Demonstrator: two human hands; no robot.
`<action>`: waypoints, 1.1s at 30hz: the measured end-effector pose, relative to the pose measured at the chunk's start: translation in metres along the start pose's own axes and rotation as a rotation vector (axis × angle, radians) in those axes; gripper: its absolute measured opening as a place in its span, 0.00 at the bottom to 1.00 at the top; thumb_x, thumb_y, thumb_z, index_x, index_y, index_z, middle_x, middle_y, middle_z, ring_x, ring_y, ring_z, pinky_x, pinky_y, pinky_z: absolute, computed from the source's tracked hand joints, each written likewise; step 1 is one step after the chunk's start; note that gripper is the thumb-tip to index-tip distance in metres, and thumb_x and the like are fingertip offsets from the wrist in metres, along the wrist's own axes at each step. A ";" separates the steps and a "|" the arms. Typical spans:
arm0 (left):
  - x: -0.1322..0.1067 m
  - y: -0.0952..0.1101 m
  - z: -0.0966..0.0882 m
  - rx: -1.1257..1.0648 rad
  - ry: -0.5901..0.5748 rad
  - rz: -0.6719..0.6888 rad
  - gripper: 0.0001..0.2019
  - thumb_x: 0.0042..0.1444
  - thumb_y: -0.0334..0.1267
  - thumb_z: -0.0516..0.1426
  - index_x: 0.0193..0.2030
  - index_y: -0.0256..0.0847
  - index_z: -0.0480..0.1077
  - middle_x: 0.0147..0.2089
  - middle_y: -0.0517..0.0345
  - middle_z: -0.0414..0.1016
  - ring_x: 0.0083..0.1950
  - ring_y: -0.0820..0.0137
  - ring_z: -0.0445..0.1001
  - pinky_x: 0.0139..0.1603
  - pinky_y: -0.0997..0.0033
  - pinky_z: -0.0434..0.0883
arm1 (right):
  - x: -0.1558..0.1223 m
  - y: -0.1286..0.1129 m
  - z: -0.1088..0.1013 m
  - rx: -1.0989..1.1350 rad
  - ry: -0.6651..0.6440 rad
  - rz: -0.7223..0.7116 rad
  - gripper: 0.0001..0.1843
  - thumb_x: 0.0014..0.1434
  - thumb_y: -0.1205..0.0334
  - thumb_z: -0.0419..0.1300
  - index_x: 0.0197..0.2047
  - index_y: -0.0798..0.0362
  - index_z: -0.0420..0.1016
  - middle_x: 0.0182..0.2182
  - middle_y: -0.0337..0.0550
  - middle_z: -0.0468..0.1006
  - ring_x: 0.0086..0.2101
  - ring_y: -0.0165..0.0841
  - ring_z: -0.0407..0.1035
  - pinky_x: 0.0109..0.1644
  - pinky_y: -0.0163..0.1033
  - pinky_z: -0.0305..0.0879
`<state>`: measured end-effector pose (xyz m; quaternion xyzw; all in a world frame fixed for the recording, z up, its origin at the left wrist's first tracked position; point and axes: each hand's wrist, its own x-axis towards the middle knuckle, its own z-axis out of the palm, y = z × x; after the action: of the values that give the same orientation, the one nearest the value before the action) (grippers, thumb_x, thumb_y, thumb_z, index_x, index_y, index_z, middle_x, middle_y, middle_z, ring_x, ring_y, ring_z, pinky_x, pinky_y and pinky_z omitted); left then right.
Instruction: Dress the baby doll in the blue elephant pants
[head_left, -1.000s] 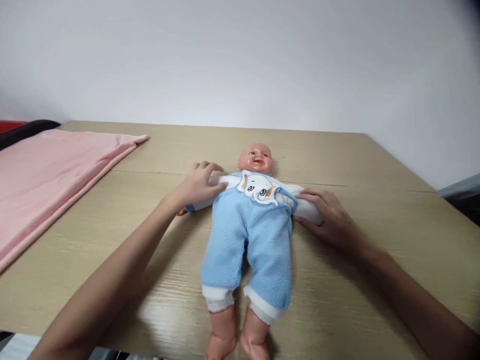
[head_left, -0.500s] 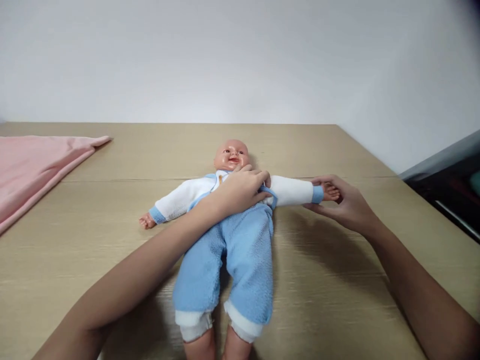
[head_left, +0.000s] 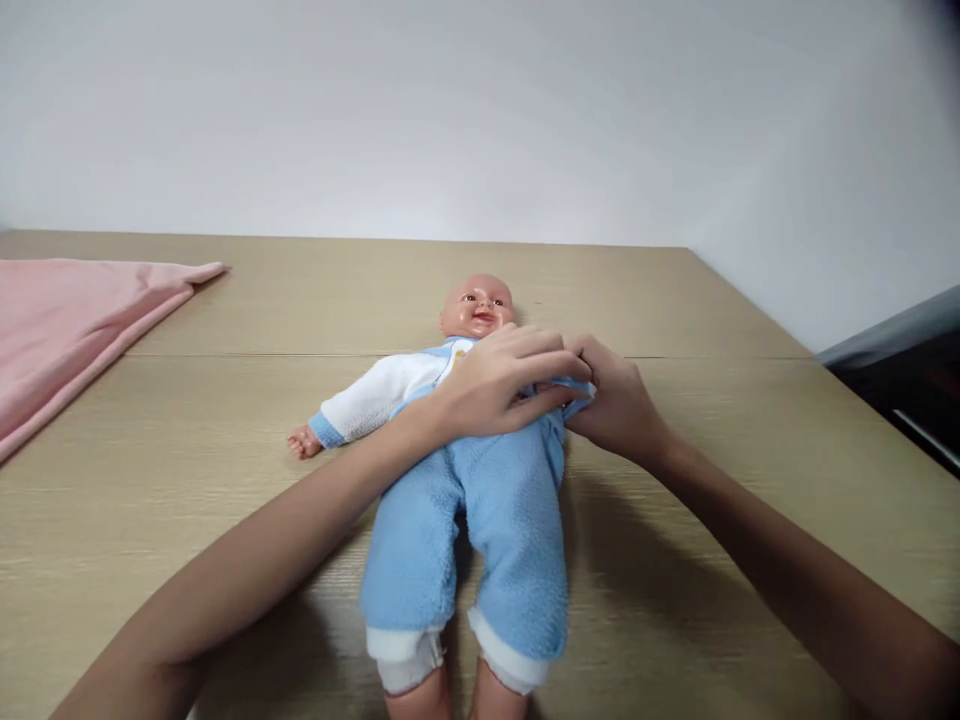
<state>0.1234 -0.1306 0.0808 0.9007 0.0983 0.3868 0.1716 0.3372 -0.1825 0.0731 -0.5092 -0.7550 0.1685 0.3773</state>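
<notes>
A bald baby doll [head_left: 478, 305] lies on its back, head toward the wall. Its fleece outfit [head_left: 469, 530] has blue trousers, white sleeves and blue trim. My left hand [head_left: 510, 380] lies across the doll's chest, its fingers closed on the blue-edged front of the outfit. Against it, at the doll's shoulder on the right of the view, my right hand [head_left: 615, 400] is curled on the outfit. Both hands hide the sleeve and arm on that side. The other sleeve [head_left: 367, 395] stretches out to the left, with the small doll hand showing past its blue cuff.
A pink cloth [head_left: 67, 335] is spread at the left of the wooden table [head_left: 225, 480]. Behind the table rises a pale wall [head_left: 450, 120]. Some dark object [head_left: 900, 370] stands past the table's right edge.
My right hand has moved left from the doll's outstretched cuff to its shoulder, beside my left hand. The sleeve and doll hand there are now hidden. My left hand has shifted slightly right.
</notes>
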 end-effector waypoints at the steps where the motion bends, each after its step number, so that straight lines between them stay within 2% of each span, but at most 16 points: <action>1: 0.001 0.000 -0.001 -0.059 0.046 -0.050 0.11 0.77 0.45 0.58 0.50 0.44 0.79 0.44 0.51 0.83 0.47 0.62 0.81 0.50 0.61 0.72 | -0.002 0.000 0.000 0.039 -0.044 -0.010 0.13 0.57 0.57 0.68 0.44 0.46 0.73 0.38 0.41 0.82 0.38 0.40 0.76 0.45 0.44 0.75; 3: 0.005 -0.001 -0.001 -0.200 0.132 -0.172 0.08 0.74 0.44 0.61 0.45 0.42 0.77 0.41 0.55 0.82 0.43 0.65 0.80 0.48 0.63 0.73 | -0.011 0.003 -0.001 0.128 -0.133 -0.021 0.15 0.60 0.58 0.68 0.50 0.45 0.76 0.47 0.44 0.82 0.47 0.44 0.78 0.55 0.48 0.77; 5: 0.008 -0.005 0.000 -0.323 0.166 -0.296 0.09 0.71 0.43 0.64 0.43 0.41 0.76 0.40 0.57 0.82 0.43 0.65 0.79 0.48 0.65 0.73 | -0.022 0.006 -0.001 0.227 -0.179 0.002 0.16 0.63 0.56 0.68 0.54 0.44 0.77 0.54 0.46 0.81 0.55 0.47 0.76 0.63 0.52 0.74; 7: 0.009 -0.011 0.002 -0.361 0.158 -0.365 0.10 0.69 0.45 0.66 0.42 0.40 0.76 0.41 0.56 0.82 0.44 0.64 0.79 0.49 0.64 0.73 | -0.031 0.006 0.004 0.392 -0.140 0.104 0.11 0.67 0.53 0.65 0.51 0.43 0.78 0.53 0.45 0.81 0.57 0.47 0.75 0.66 0.54 0.73; 10: 0.004 -0.020 0.007 -0.197 0.102 -0.334 0.11 0.69 0.46 0.65 0.42 0.40 0.76 0.45 0.51 0.81 0.49 0.60 0.77 0.55 0.59 0.72 | -0.039 0.000 0.017 0.742 0.016 0.361 0.09 0.69 0.49 0.60 0.42 0.44 0.75 0.42 0.42 0.79 0.48 0.43 0.77 0.61 0.52 0.75; 12: 0.000 -0.022 0.009 -0.031 0.050 -0.311 0.10 0.70 0.45 0.63 0.44 0.40 0.75 0.48 0.47 0.79 0.52 0.57 0.76 0.57 0.55 0.70 | -0.040 -0.005 0.026 0.858 0.120 0.478 0.11 0.68 0.49 0.61 0.37 0.45 0.69 0.36 0.39 0.74 0.40 0.40 0.74 0.53 0.47 0.76; 15: -0.006 -0.022 0.011 0.089 -0.048 -0.334 0.08 0.71 0.44 0.61 0.46 0.41 0.73 0.49 0.47 0.78 0.50 0.57 0.75 0.53 0.56 0.71 | -0.039 -0.005 0.036 0.816 0.213 0.530 0.14 0.64 0.47 0.62 0.36 0.44 0.65 0.33 0.38 0.69 0.35 0.38 0.70 0.47 0.44 0.75; 17: -0.007 -0.021 0.012 0.099 -0.085 -0.350 0.06 0.71 0.42 0.59 0.46 0.42 0.72 0.47 0.49 0.79 0.48 0.58 0.76 0.50 0.57 0.70 | -0.037 0.000 0.040 0.739 0.224 0.549 0.15 0.62 0.43 0.61 0.36 0.44 0.65 0.32 0.38 0.70 0.34 0.38 0.69 0.44 0.44 0.74; 21: -0.006 -0.022 0.013 0.061 -0.070 -0.439 0.06 0.73 0.41 0.57 0.46 0.43 0.71 0.41 0.54 0.80 0.42 0.62 0.76 0.44 0.61 0.68 | -0.027 0.016 0.048 0.620 0.183 0.574 0.19 0.60 0.38 0.60 0.35 0.45 0.66 0.31 0.37 0.71 0.33 0.37 0.68 0.39 0.42 0.72; 24: -0.004 -0.023 0.013 0.065 -0.034 -0.533 0.05 0.73 0.40 0.58 0.46 0.43 0.70 0.40 0.55 0.80 0.41 0.62 0.77 0.42 0.63 0.67 | -0.020 0.023 0.050 0.570 0.221 0.534 0.22 0.58 0.38 0.65 0.33 0.46 0.66 0.30 0.34 0.67 0.34 0.35 0.65 0.40 0.38 0.69; 27: -0.002 -0.021 0.011 0.097 -0.002 -0.606 0.03 0.73 0.37 0.58 0.46 0.42 0.69 0.40 0.54 0.81 0.41 0.62 0.78 0.42 0.64 0.66 | -0.015 0.026 0.049 0.538 0.249 0.495 0.23 0.59 0.36 0.66 0.33 0.46 0.67 0.30 0.32 0.65 0.33 0.33 0.62 0.40 0.37 0.65; 30: 0.001 -0.017 0.011 0.134 -0.004 -0.637 0.03 0.73 0.35 0.59 0.45 0.42 0.68 0.39 0.54 0.81 0.41 0.62 0.78 0.41 0.64 0.65 | -0.009 0.033 0.049 0.534 0.240 0.482 0.23 0.61 0.36 0.66 0.32 0.47 0.68 0.30 0.34 0.68 0.33 0.34 0.64 0.38 0.39 0.66; 33: 0.005 -0.013 0.010 0.163 -0.009 -0.669 0.05 0.71 0.35 0.61 0.45 0.42 0.68 0.40 0.53 0.81 0.42 0.61 0.80 0.41 0.64 0.65 | 0.005 0.040 0.053 0.530 0.208 0.479 0.22 0.68 0.39 0.65 0.36 0.50 0.74 0.33 0.37 0.76 0.34 0.35 0.70 0.40 0.41 0.71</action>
<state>0.1339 -0.1194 0.0724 0.8311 0.4181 0.2958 0.2168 0.3230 -0.1540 0.0145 -0.5705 -0.5023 0.3890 0.5204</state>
